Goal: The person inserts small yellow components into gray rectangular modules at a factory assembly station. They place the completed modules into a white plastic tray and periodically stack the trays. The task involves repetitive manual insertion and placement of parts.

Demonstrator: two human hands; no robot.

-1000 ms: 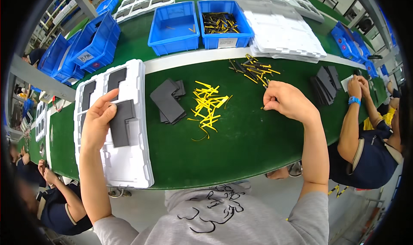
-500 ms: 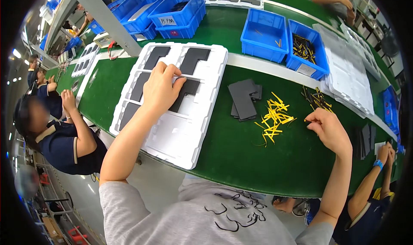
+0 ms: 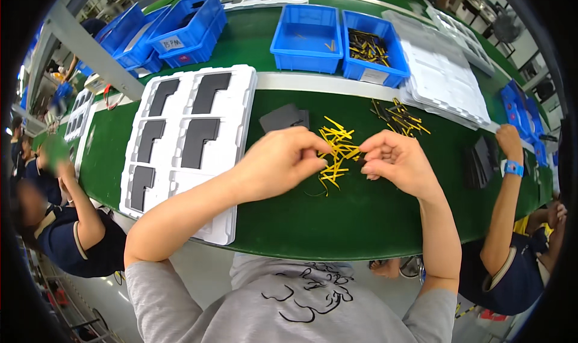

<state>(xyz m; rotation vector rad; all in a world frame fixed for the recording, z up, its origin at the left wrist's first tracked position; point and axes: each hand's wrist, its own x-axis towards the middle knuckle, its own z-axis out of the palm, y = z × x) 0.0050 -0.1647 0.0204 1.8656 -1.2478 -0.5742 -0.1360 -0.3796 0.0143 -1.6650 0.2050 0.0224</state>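
My left hand (image 3: pixel 283 162) hovers over the left side of a loose pile of yellow strips (image 3: pixel 337 139), thumb and forefinger curled close together. What they hold, if anything, blends with the strips behind. My right hand (image 3: pixel 394 162) faces it at the pile's right side, with a small dark piece (image 3: pixel 361 160) pinched at the fingertips. Partly behind my left hand lies a stack of dark grey L-shaped plates (image 3: pixel 283 116). On the left, a white tray (image 3: pixel 232 180) holds several plates of this shape, one in the tray's middle right pocket (image 3: pixel 198 143).
Dark and yellow strips (image 3: pixel 400 117) lie beyond my right hand. Two blue bins (image 3: pixel 307 39) stand behind, one filled with strips. White trays (image 3: pixel 448 96) are stacked at the right, near more dark plates (image 3: pixel 480 162). Co-workers sit at both sides; one arm (image 3: pixel 503 192) reaches in.
My left hand has left the white tray, where a plate stays in its pocket, and moved right to the yellow strips. My right hand has come left toward it. The view has shifted right.
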